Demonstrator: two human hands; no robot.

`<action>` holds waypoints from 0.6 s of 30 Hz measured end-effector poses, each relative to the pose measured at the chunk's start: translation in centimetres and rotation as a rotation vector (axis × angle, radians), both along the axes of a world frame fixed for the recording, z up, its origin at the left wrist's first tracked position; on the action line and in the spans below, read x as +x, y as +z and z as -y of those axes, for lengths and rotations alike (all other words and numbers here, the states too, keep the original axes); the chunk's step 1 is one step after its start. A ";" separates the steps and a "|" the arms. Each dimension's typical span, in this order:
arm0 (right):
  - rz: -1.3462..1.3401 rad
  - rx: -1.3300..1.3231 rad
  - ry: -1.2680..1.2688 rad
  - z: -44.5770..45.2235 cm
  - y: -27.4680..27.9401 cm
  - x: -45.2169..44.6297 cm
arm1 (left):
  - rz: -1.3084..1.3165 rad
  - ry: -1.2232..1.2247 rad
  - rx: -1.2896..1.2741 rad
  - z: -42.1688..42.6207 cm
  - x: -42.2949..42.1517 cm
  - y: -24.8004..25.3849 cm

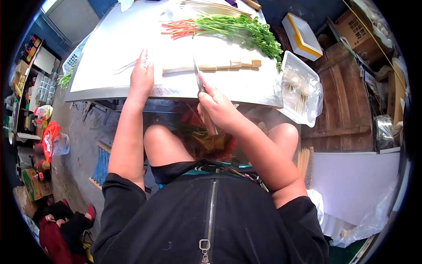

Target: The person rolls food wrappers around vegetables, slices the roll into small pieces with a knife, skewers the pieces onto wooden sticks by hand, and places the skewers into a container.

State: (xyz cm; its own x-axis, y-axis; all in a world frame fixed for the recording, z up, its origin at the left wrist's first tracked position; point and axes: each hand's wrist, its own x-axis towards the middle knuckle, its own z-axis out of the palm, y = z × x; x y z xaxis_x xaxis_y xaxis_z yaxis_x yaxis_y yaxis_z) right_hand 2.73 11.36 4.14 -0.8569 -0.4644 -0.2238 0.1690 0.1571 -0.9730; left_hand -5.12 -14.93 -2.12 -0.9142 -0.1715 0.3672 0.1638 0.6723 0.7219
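In my right hand is a knife, gripped by its handle, with the blade pointing away from me. The blade stands at the near side of a long cream-coloured roll, whose right part is in several short pieces. Whether blade and roll touch, I cannot tell. My left hand is on the white tabletop left of the roll, fingers stretched out, holding nothing. Beyond the roll lies a bunch of leafy green stalks with reddish ends at left.
A clear plastic-lined tray with skewered pieces sits at the table's right edge. Behind it is a white and yellow box. Thin sticks lie at the far edge. Another person sits at lower left, near crowded shelves.
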 end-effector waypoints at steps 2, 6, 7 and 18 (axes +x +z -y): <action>-0.017 0.013 0.001 0.6 -0.2 -0.3 | 0.003 -0.017 0.023 -0.3 0.1 -0.1; -0.023 0.043 -0.005 1.3 -0.6 -0.6 | 0.004 -0.055 -0.012 -2.6 1.1 0.7; -0.026 0.068 -0.012 1.5 -0.7 -0.6 | 0.005 -0.055 -0.010 -3.0 0.9 0.3; -0.012 0.108 -0.015 2.5 -1.3 -3.2 | -0.164 -0.254 -0.447 -6.0 0.9 -1.7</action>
